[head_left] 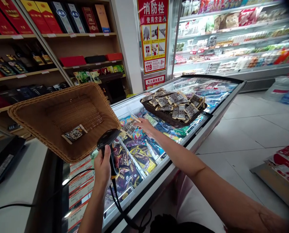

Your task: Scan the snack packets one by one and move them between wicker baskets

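My left hand [102,168] is wrapped round the grip of a black barcode scanner [108,137], its cable hanging down below. Fingers closed, my right hand [146,126] pinches a small flat packet [130,127] by its pale edge, over the chest freezer; motion and angle blur its print. Left of the scanner, a tan wicker basket [44,124] is tilted towards me with one small packet [74,134] inside. Beyond my right hand, a dark wicker basket [156,114] on the freezer top holds a heap of similar packets [175,98].
The chest freezer [156,176] holds colourful frozen bags under its glass. A white counter [18,181] with a black device [7,160] stands at left. Shelves [78,34] of boxes and bottles are behind. A refrigerated display [232,38] fills the back right; boxes [286,165] lie on the floor.
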The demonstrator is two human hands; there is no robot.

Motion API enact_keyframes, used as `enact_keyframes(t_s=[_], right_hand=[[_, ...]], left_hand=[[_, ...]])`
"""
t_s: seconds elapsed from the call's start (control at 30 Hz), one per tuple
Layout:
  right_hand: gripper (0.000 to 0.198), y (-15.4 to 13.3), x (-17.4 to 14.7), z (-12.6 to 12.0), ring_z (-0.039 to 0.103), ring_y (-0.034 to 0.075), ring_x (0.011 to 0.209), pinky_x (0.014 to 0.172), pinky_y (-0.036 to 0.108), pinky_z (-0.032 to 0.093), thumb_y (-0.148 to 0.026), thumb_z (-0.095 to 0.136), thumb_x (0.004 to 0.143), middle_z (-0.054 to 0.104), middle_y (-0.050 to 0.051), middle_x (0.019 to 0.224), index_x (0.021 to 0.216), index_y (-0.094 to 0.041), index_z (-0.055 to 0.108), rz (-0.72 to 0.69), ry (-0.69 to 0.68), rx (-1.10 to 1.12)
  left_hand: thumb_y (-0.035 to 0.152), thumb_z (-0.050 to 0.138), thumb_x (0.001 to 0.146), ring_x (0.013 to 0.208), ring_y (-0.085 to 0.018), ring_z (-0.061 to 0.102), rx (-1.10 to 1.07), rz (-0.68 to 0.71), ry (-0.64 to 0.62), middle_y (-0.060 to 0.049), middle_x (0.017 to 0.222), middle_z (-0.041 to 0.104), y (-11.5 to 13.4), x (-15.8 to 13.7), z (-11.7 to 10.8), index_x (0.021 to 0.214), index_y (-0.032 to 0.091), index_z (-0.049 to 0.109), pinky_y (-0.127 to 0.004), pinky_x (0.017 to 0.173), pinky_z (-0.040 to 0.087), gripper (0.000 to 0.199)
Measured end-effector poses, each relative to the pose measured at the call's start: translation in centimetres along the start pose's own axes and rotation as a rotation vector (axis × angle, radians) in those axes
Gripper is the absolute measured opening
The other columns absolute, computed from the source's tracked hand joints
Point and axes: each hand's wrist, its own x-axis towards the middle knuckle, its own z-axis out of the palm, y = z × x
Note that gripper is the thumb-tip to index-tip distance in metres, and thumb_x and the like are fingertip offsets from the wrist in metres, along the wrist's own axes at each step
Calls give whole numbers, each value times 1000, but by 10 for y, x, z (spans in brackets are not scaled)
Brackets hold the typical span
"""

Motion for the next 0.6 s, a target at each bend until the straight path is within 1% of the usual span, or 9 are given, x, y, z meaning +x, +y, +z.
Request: enact_keyframes(t_s=[0.07, 0.13, 0.2, 0.27, 0.33, 0.4, 0.47, 0.6], right_hand=[[26, 1, 4, -2, 51, 11, 59, 54, 23, 37, -38, 83, 72, 61, -5, 67, 84, -20, 70, -24, 108, 69], [29, 5, 9, -4, 48, 11, 56, 52, 24, 36, -44, 81, 76, 58, -5, 64, 78, -21, 64, -29, 184, 126], [36, 8, 14, -6, 48, 12, 56, 52, 24, 37, -50, 80, 77, 54, -5, 61, 72, -23, 56, -41, 218, 155], [43, 10, 16, -8, 49, 12, 56, 52, 24, 38, -55, 80, 78, 49, -6, 59, 71, -24, 52, -78, 232, 152], [49, 12, 16, -10, 46, 12, 55, 51, 24, 37, -60, 80, 79, 43, -7, 57, 70, -25, 47, -123, 245, 131], [53, 12, 15, -11, 41, 11, 53, 50, 24, 36, -62, 79, 79, 38, -8, 56, 68, -26, 42, -161, 249, 110], [55, 13, 13, -12, 39, 11, 52, 49, 24, 36, -63, 78, 80, 36, -8, 57, 68, -26, 40, -187, 237, 95], [50, 15, 15, -10, 43, 11, 53, 49, 24, 36, -63, 76, 82, 42, -7, 59, 70, -25, 45, -195, 237, 95]], left_hand=[[85, 71, 76, 46, -16, 62, 18, 11, -36, 3, 55, 60, 0, -1, 0, 89, 21, 57, -23, 36, 39, 66], [84, 68, 79, 43, -15, 58, 64, 17, -111, 3, 55, 60, -1, -2, -2, 90, 21, 58, -23, 37, 40, 65], [83, 66, 82, 39, -14, 54, 140, 14, -220, 2, 53, 60, -3, -2, -3, 90, 21, 60, -23, 37, 39, 63], [81, 65, 84, 37, -14, 53, 229, 17, -332, 1, 51, 61, -4, -4, -2, 89, 20, 62, -23, 37, 38, 61], [80, 64, 85, 38, -15, 55, 303, 32, -400, 0, 51, 62, -5, -6, 1, 88, 20, 64, -24, 39, 39, 60], [81, 62, 85, 38, -16, 56, 346, 57, -414, -1, 52, 63, -6, -9, 5, 88, 20, 66, -25, 40, 41, 61], [82, 59, 87, 38, -17, 57, 366, 80, -399, -1, 52, 63, -6, -11, 8, 89, 20, 67, -26, 39, 41, 62], [80, 55, 91, 40, -17, 58, 382, 121, -352, -1, 54, 64, -7, -14, 11, 90, 21, 67, -27, 40, 41, 60]])
